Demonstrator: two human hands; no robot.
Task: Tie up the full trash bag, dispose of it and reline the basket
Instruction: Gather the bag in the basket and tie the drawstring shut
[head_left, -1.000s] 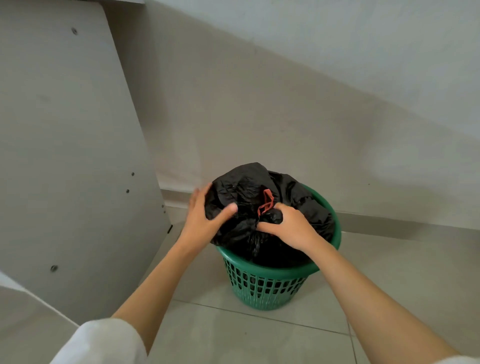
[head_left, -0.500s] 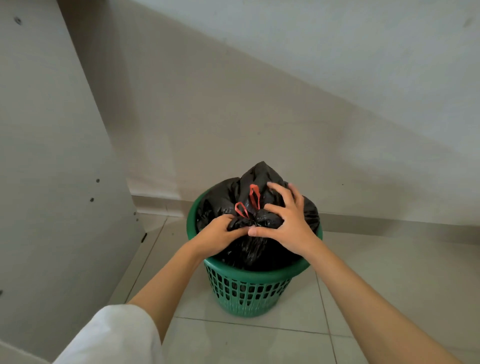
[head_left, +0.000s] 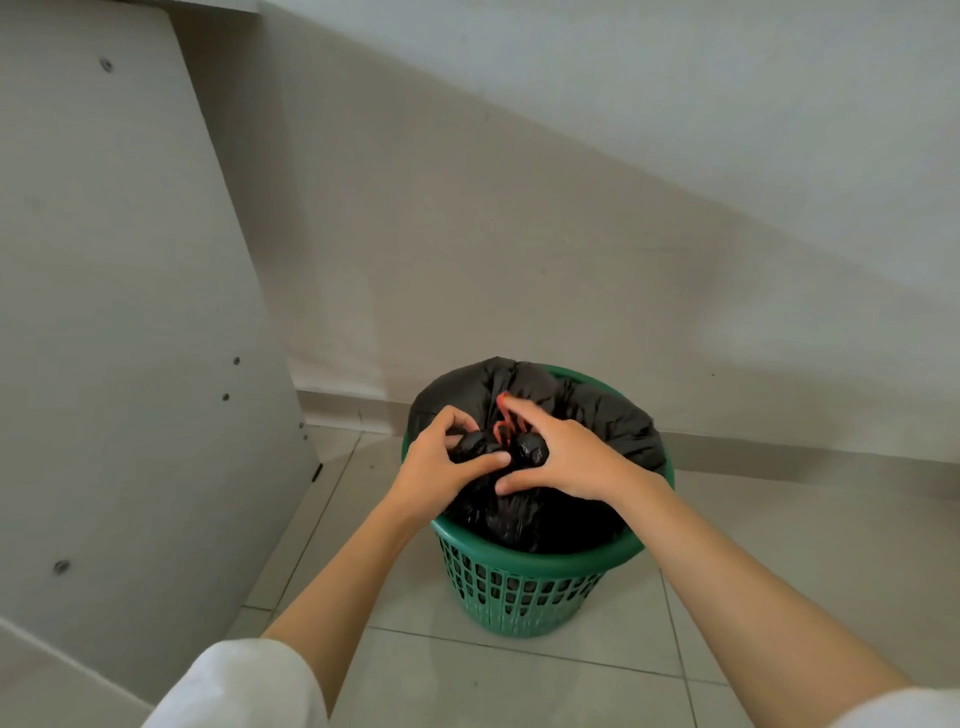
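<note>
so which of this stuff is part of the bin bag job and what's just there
In the job: black trash bag, red drawstring, green basket, left hand, right hand
Just there: white panel, wall, tiled floor

Glossy crinkled plastic bag (head_left: 613, 426) in a matt plastic lattice basket (head_left: 519, 597).

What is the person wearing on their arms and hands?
White sleeves cover only the upper arms: the left sleeve and the right sleeve both end high up, so the forearms are bare. The left hand and the right hand wear no gloves. No watch, bracelet or ring shows.
</note>
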